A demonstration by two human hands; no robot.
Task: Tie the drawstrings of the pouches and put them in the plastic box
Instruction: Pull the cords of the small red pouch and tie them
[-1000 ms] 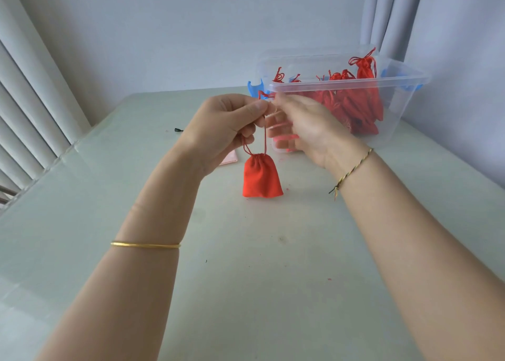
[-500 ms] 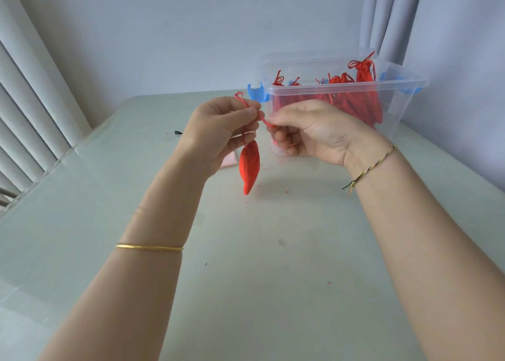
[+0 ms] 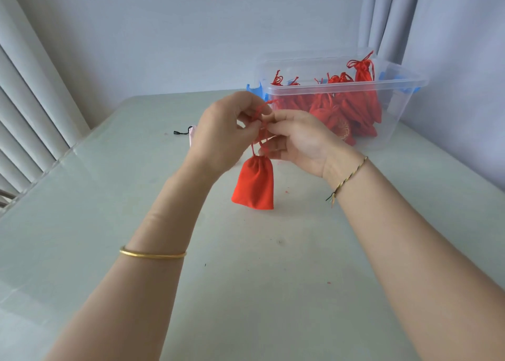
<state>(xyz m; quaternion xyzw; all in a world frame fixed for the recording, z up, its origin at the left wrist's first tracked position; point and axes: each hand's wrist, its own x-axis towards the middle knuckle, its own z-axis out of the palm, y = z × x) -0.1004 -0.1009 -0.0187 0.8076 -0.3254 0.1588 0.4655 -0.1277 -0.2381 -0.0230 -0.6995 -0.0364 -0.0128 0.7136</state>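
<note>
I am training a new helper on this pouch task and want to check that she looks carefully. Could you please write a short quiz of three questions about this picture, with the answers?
1. True or false: the red pouch that hangs below the hands already lies inside the plastic box.
2. What do the left hand and the right hand both pinch? A) the drawstring of the pouch; B) the rim of the box; C) a pair of scissors.
3. Fill in: the gold bangle sits on the ___ wrist.

Key: 1 false; 2 A; 3 left.
</note>
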